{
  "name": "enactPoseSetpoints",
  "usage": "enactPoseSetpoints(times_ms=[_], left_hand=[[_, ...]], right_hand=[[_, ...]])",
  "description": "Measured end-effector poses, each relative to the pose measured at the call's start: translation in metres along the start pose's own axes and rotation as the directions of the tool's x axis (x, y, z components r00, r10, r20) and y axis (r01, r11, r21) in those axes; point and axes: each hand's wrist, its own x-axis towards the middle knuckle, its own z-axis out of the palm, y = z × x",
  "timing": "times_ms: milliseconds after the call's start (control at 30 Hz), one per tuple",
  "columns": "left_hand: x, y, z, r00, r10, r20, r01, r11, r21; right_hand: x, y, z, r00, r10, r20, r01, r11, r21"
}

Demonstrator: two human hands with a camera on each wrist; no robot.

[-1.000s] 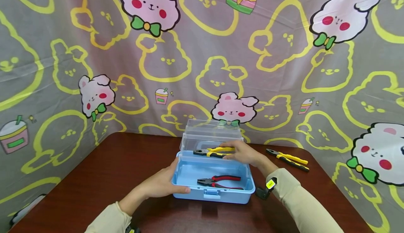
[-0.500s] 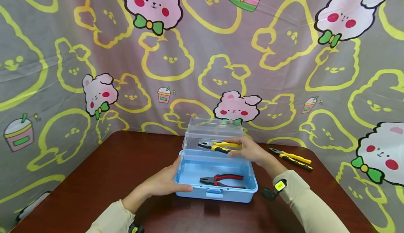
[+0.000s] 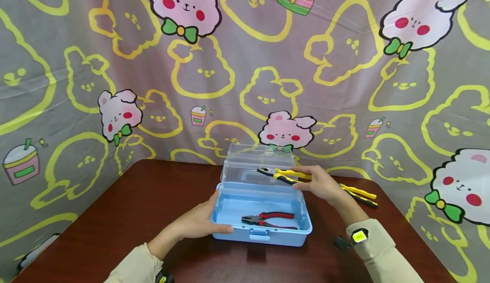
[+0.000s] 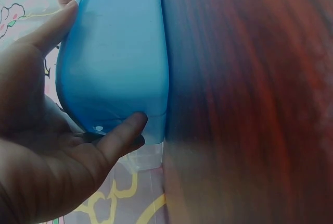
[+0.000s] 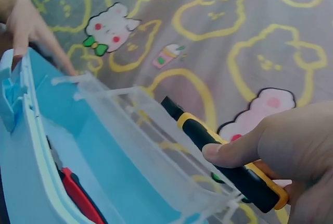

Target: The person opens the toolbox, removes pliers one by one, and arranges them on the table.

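My right hand (image 3: 323, 184) grips yellow-and-black pliers (image 3: 283, 176) by their handles, above the back right of a light blue toolbox (image 3: 241, 235). In the right wrist view the thumb lies along a black handle, and the jaws point toward the raised clear lid (image 5: 125, 114). My left hand (image 3: 195, 220) holds the toolbox by its left end, thumb at the front rim and fingers round the side. Red-and-black pliers (image 3: 273, 219) lie inside the toolbox, near its front wall.
Behind my right hand, a second pair of yellow-and-black pliers (image 3: 360, 193) lies on the dark wooden table (image 3: 164, 189), partly hidden. A patterned cloth (image 3: 229, 61) hangs around the table's back and sides. The toolbox's latch (image 3: 259, 234) faces forward.
My right hand has carried the held pliers up and to the right, from over the toolbox's back edge. My left hand keeps its hold, and the red-and-black pliers stay put.
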Motion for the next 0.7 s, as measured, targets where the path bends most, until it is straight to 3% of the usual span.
enactPoseSetpoints(times_ms=[300,700], left_hand=[[0.001,-0.001,0.001,1.0,0.025,-0.005,-0.025,1.0,0.008],[0.0,-0.002,0.0,0.998,0.059,0.003,-0.059,0.998,-0.011]], right_hand=[[-0.02,0.007,-0.024,0.998,0.039,-0.055,-0.039,0.999,0.007],[-0.046,0.026,-0.047,0.989,0.056,-0.139,-0.068,0.994,-0.087]])
